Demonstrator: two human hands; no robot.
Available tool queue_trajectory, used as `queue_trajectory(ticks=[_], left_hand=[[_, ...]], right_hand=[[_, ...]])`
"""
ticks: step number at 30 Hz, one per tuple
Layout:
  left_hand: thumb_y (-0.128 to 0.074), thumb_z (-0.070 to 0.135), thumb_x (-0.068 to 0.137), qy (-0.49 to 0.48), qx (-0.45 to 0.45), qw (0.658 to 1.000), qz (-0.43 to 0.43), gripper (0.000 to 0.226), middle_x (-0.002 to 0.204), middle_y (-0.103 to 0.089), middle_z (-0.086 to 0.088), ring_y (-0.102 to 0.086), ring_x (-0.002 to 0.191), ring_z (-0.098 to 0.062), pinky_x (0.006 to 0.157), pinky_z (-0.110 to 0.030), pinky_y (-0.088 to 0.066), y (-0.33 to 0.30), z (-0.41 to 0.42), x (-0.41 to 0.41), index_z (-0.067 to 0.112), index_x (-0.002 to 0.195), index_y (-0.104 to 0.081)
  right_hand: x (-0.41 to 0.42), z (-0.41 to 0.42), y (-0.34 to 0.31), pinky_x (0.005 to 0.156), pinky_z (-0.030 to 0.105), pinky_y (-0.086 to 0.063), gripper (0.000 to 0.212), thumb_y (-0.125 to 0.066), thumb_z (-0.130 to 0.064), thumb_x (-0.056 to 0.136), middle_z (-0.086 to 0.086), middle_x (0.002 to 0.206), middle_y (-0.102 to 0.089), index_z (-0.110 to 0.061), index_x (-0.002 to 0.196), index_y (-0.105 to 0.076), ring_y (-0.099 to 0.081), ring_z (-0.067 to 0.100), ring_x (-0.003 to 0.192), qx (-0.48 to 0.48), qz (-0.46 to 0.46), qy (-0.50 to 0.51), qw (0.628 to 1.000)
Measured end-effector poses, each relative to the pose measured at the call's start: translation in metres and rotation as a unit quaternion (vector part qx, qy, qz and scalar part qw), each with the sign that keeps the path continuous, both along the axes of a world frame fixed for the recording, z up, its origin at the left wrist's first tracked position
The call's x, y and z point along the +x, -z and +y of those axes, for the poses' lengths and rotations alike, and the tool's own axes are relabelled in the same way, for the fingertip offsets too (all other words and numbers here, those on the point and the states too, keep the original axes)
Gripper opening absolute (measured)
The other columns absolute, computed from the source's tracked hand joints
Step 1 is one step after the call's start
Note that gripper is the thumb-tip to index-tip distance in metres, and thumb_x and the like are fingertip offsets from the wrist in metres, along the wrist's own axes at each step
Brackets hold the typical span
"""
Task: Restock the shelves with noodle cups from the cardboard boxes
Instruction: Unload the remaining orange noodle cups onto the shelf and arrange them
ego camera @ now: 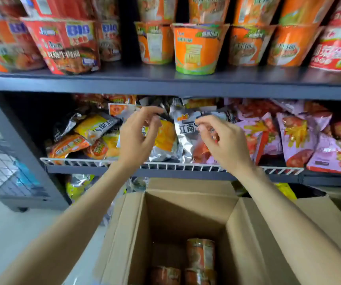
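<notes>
Head view is looking down past two bare forearms reaching out over an open cardboard box point(186, 204). Left hand point(136, 136) is hovering in front of the snack shelf point(165, 166), fingers loosely curled, thumb and forefinger apart, gripping nothing. Right hand point(223, 138) is hanging just beside it, fingers bent in toward the thumb, and nothing is showing between them either. Both hands are floating in front of the foil snack packets point(182, 128) piled behind the white wire rail, and whether they are touching them is impossible to tell. Down in the box, noodle cups point(200, 254) are lying near the bottom, three visible, orange wrappers catching the light. Up top, the dark upper shelf point(165, 83) is carrying a row of orange cups point(196, 48) standing upright, with red cups point(62, 44) stacked to the left.
</notes>
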State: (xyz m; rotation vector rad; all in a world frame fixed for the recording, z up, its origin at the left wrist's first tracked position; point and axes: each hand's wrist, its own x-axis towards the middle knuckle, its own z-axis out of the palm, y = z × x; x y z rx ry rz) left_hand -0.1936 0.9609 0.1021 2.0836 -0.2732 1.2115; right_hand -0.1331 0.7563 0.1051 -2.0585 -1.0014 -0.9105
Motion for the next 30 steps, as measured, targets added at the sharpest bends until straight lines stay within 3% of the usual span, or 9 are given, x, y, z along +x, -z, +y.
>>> queue_trajectory(ticks=[4,8,10,12,15,19,23,28,30], left_hand=[[-0.047,0.038,0.089,0.017,0.045,0.966,0.254,0.028,0.084,-0.064,0.009,-0.056,0.077,-0.003,0.072,-0.03,-0.048,0.099,0.027,-0.049,0.022,0.106,-0.063],[-0.053,0.064,0.078,-0.112,0.111,0.875,0.459,0.075,0.129,-0.049,-0.007,-0.041,0.122,-0.027,0.102,-0.042,-0.036,0.166,0.031,-0.067,0.023,0.139,-0.041],[-0.06,0.059,0.08,-0.152,0.093,0.834,0.523,0.082,0.141,-0.037,-0.01,-0.031,0.13,-0.031,0.105,-0.044,-0.03,0.184,0.026,-0.071,0.023,0.146,-0.027],[-0.062,0.044,0.086,-0.148,0.057,0.833,0.531,0.075,0.142,-0.035,-0.01,-0.03,0.132,-0.031,0.104,-0.039,-0.027,0.196,0.02,-0.073,0.022,0.148,-0.026],[-0.057,0.022,0.09,-0.113,-0.004,0.862,0.494,0.063,0.135,-0.044,-0.006,-0.045,0.123,-0.025,0.096,-0.028,-0.025,0.207,0.016,-0.078,0.024,0.147,-0.032],[-0.049,0.027,0.083,-0.054,-0.112,0.876,0.466,0.065,0.114,-0.044,0.008,-0.052,0.101,-0.009,0.087,-0.028,-0.045,0.215,0.01,-0.097,0.031,0.146,-0.035],[-0.047,0.027,0.08,-0.063,-0.147,0.879,0.45,0.066,0.109,-0.043,0.009,-0.046,0.091,0.003,0.082,-0.024,-0.048,0.219,0.013,-0.105,0.028,0.145,-0.038],[-0.047,0.025,0.08,-0.063,-0.124,0.882,0.451,0.066,0.108,-0.044,0.006,-0.044,0.09,0.004,0.078,-0.015,-0.045,0.22,0.012,-0.103,0.027,0.145,-0.038],[-0.048,0.024,0.08,-0.062,-0.12,0.882,0.452,0.066,0.107,-0.044,0.006,-0.045,0.089,0.004,0.075,-0.011,-0.043,0.22,0.012,-0.103,0.027,0.145,-0.038]], right_hand=[[-0.025,0.005,0.085,0.053,0.024,-0.048,0.016,-0.055,-0.026,0.088,-0.007,0.07,-0.069,-0.02,0.092,-0.069,-0.057,0.006,0.058,-0.126,0.122,-0.046,0.983],[-0.04,0.018,0.155,0.07,0.009,-0.045,0.014,-0.063,-0.024,0.087,-0.003,0.078,-0.065,-0.016,0.097,-0.069,-0.054,0.005,0.07,-0.248,0.267,-0.121,0.923],[-0.043,0.028,0.189,0.08,0.032,-0.051,0.027,-0.058,-0.036,0.09,-0.002,0.1,-0.065,-0.021,0.112,-0.062,-0.059,0.013,0.094,-0.377,0.252,-0.141,0.88],[-0.048,0.041,0.222,0.083,0.038,-0.05,0.039,-0.053,-0.044,0.092,0.0,0.12,-0.059,-0.023,0.125,-0.054,-0.053,0.021,0.114,-0.491,0.219,-0.153,0.829],[-0.057,0.055,0.269,0.089,0.037,-0.045,0.049,-0.05,-0.04,0.094,0.007,0.135,-0.049,-0.019,0.138,-0.043,-0.045,0.026,0.124,-0.592,0.204,-0.185,0.757],[-0.06,0.06,0.324,0.091,0.037,-0.044,0.052,-0.05,-0.038,0.095,0.011,0.138,-0.049,-0.014,0.141,-0.041,-0.047,0.03,0.124,-0.637,0.227,-0.2,0.709],[-0.07,0.068,0.366,0.088,0.039,-0.047,0.057,-0.056,-0.045,0.091,0.015,0.127,-0.058,-0.007,0.133,-0.05,-0.056,0.032,0.115,-0.677,0.319,-0.161,0.643],[-0.07,0.069,0.395,0.092,0.037,-0.049,0.041,-0.063,-0.029,0.089,0.014,0.124,-0.061,-0.008,0.125,-0.059,-0.058,0.029,0.114,-0.642,0.416,-0.16,0.624],[-0.065,0.07,0.397,0.094,0.036,-0.049,0.037,-0.063,-0.016,0.089,0.014,0.125,-0.061,-0.007,0.125,-0.059,-0.059,0.028,0.114,-0.599,0.463,-0.143,0.638]])
